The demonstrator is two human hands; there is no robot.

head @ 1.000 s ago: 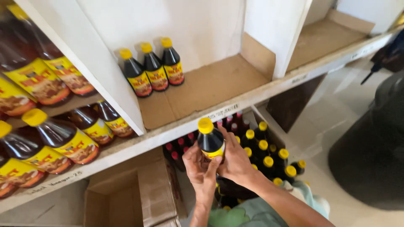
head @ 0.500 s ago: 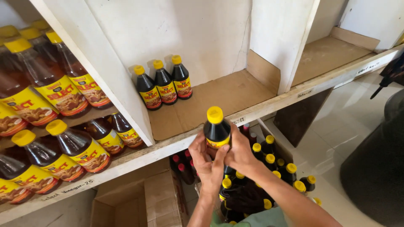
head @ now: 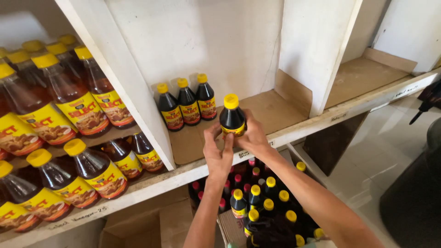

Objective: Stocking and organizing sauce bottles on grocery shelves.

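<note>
Both hands, left [head: 219, 154], right [head: 254, 138], wrapped around glossy dark yellow-capped bottle [head: 232, 117], cardboard-lined shelf [head: 275, 110]

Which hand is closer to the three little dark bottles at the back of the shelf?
Left. The left hand is just in front of the three small dark bottles, on the held bottle. The right hand grips its far side.

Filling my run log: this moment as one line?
left hand + right hand | hold dark yellow-capped bottle | over cardboard-lined white shelf

Glossy dark bottle [head: 232, 120] with smooth yellow plastic cap [head: 231, 101]; matt painted, scuffed shelf [head: 321, 120]; rough brown cardboard liner [head: 271, 110]; shiny paper labels [head: 172, 117].
</note>
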